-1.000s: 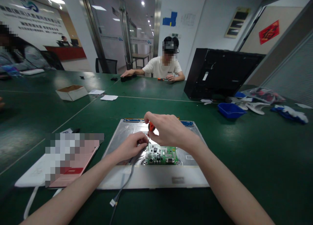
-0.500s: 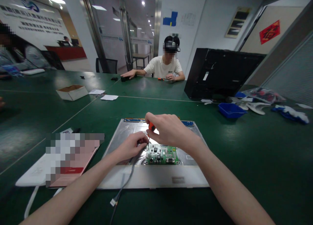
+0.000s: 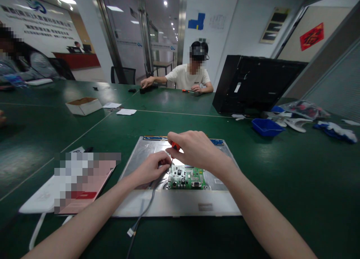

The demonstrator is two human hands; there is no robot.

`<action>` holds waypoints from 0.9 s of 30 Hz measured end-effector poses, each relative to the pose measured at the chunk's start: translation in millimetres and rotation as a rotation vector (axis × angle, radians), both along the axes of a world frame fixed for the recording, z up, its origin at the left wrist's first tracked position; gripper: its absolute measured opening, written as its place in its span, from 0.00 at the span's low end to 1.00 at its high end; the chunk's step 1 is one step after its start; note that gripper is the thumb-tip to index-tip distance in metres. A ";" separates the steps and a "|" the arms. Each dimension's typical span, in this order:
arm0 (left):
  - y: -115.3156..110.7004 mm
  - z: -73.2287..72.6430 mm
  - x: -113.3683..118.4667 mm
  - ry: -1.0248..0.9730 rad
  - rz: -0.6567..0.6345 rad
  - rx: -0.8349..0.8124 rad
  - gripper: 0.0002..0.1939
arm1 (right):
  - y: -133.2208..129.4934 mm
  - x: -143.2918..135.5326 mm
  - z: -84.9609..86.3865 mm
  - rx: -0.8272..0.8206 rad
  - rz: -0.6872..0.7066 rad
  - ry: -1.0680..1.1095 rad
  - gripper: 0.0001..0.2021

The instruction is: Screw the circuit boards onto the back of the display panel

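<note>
My right hand (image 3: 197,148) is closed around the orange-red handle of a screwdriver (image 3: 176,145). Its thin shaft points down at the upper left corner of a green circuit board (image 3: 186,177). Close by that corner, my left hand (image 3: 153,168) pinches with thumb and forefinger beside the screwdriver tip; what lies between them is too small to make out. The board rests on the silvery back of a flat display panel (image 3: 180,204). A grey cable (image 3: 144,210) with a white plug runs from under my left hand over the panel's front edge.
Left of the panel lie a white device and a pink booklet (image 3: 92,187). Farther off are an open cardboard box (image 3: 84,106), a blue tray (image 3: 267,127), a black monitor housing (image 3: 255,84) and a glove (image 3: 336,131). Across the table sits a co-worker (image 3: 188,75) with a screwdriver nearby.
My hands stay at the board's corner, almost unmoved. The co-worker's outstretched hand has changed from lying flat to gripping the black object.
</note>
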State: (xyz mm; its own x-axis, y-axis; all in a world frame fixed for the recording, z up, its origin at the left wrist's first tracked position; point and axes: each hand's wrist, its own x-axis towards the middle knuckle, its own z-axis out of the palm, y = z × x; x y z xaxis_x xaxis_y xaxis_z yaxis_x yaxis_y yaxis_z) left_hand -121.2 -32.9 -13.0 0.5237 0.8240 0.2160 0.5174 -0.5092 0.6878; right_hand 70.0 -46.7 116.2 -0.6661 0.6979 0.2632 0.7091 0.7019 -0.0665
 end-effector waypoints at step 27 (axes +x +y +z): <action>1.0 1.0 0.1 0.015 -0.011 0.006 0.03 | -0.4 1.9 1.3 0.010 -0.058 0.006 0.13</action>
